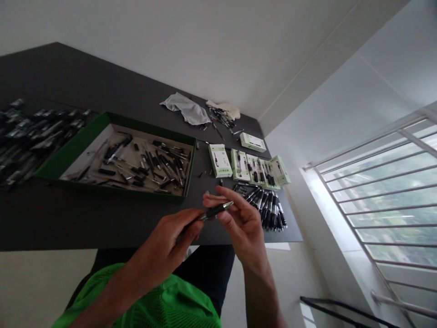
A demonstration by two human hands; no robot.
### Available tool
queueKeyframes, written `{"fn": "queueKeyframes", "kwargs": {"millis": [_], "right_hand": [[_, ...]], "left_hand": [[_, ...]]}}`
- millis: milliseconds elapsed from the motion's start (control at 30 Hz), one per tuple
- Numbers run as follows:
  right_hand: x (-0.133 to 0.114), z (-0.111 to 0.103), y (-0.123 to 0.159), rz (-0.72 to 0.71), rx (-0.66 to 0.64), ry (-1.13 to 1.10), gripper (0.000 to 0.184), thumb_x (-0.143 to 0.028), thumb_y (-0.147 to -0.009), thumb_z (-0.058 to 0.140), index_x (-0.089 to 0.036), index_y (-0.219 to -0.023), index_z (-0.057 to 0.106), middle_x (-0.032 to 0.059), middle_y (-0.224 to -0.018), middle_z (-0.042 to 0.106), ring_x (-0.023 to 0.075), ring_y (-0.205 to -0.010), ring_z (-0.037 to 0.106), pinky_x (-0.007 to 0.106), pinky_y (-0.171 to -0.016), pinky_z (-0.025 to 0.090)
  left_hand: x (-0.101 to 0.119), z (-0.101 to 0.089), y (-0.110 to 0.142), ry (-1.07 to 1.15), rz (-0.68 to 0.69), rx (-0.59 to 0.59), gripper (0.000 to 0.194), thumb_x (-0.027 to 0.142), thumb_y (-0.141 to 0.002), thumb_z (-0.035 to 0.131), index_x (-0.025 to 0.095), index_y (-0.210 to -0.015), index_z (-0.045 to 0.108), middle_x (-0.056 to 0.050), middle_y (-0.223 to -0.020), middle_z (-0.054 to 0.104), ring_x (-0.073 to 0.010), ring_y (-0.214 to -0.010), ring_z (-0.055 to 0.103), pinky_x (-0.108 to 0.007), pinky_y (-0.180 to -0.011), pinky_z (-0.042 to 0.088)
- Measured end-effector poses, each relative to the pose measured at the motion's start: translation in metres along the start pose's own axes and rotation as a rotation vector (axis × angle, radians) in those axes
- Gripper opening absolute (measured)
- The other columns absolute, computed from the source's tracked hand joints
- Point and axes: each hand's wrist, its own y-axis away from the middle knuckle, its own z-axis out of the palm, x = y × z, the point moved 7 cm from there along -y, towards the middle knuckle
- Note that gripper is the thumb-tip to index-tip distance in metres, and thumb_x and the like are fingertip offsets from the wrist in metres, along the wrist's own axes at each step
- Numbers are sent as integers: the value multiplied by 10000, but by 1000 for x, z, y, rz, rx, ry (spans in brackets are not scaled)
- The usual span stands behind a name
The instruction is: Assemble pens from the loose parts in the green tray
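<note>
Above the front edge of the dark table, my left hand [174,234] pinches a pen [216,210] between thumb and fingers. The pen has a black grip and a silver tip, which points up to the right; its rear part is hidden by my fingers. Around the tip end curves my right hand [244,223], its fingers stretched and apart from the thumb. Whether it touches the pen I cannot tell. A small greyish bit [207,193] shows by its fingertips, too small to name. Just beyond this hand lies a fanned pile of black pens [273,209].
A green box [150,193] with loose pens and pen parts stands at the left. Past it spreads a large blurred heap of pens [34,132]. Several green-white pen boxes [220,161] sit at the right. Farther back lie a grey cloth [187,108] and more pens [220,116].
</note>
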Motion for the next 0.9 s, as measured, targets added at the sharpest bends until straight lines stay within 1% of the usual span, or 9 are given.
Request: {"fn": "queueKeyframes", "kwargs": {"millis": [100,200,267,367,433,567,733,833,900], "right_hand": [[0,-11,0,-76,175,-4,567,-461,-749,953,-321,-1209,654,-32,-909,687,172,-887,671,299,-859,566],[2,-8,2,-66,113,-44,567,-530,-876,832,-329,-1358,610,27,-1138,711,198,-1085,663,354,-1008,533],[8,-6,4,-12,67,-66,582,-472,-929,794,-330,-1446,566,41,-1151,734,211,-1150,666,394,-1084,497],[14,-17,9,-8,223,-75,613,-401,-770,946,-329,-1290,628,-41,-879,677,161,-871,658,300,-882,551],[15,-23,11,-40,299,-83,643,-444,-693,984,-321,-1221,640,-49,-873,630,146,-788,605,265,-758,543],[20,-14,11,-3,169,-111,648,-531,-831,863,-307,-1385,613,39,-1033,709,226,-1000,667,380,-939,561],[19,-25,17,-63,303,-113,619,-485,-684,985,-322,-1195,676,-26,-911,650,174,-883,626,288,-848,543],[19,-16,18,-9,158,-166,535,-537,-839,858,-308,-1285,670,29,-1045,727,211,-1008,673,354,-947,549],[24,-14,19,53,128,-183,400,-466,-885,830,-287,-1220,706,37,-1020,772,231,-1023,711,393,-971,553]], "left_hand": [[2,5,-1,1,11,-16,355,421,-1096,476,214,-1235,728,14,-813,681,-135,-707,622,-216,-684,484],[1,8,-2,9,4,-7,355,424,-1097,468,208,-1206,728,21,-764,646,-136,-680,605,-215,-655,472],[1,10,-3,14,-2,2,348,424,-1096,470,204,-1181,726,25,-750,640,-134,-669,601,-215,-654,471],[3,12,-4,14,17,-7,330,410,-1094,469,202,-1115,726,23,-756,654,-128,-661,604,-207,-650,474],[4,14,-5,12,20,-11,325,406,-1090,472,199,-1070,723,20,-752,659,-129,-654,610,-205,-643,479],[3,17,-7,7,5,13,309,415,-1075,497,201,-1048,718,16,-742,671,-146,-672,648,-213,-670,518],[1,29,-9,13,30,-20,276,378,-1070,509,208,-1048,725,0,-820,736,-151,-717,693,-219,-718,551],[-2,30,-12,8,19,22,284,386,-1063,520,200,-1005,727,-8,-814,752,-156,-688,696,-221,-678,552],[-3,31,-13,-13,34,40,280,385,-1059,526,200,-1077,737,-17,-835,765,-165,-690,705,-229,-674,558]]}}
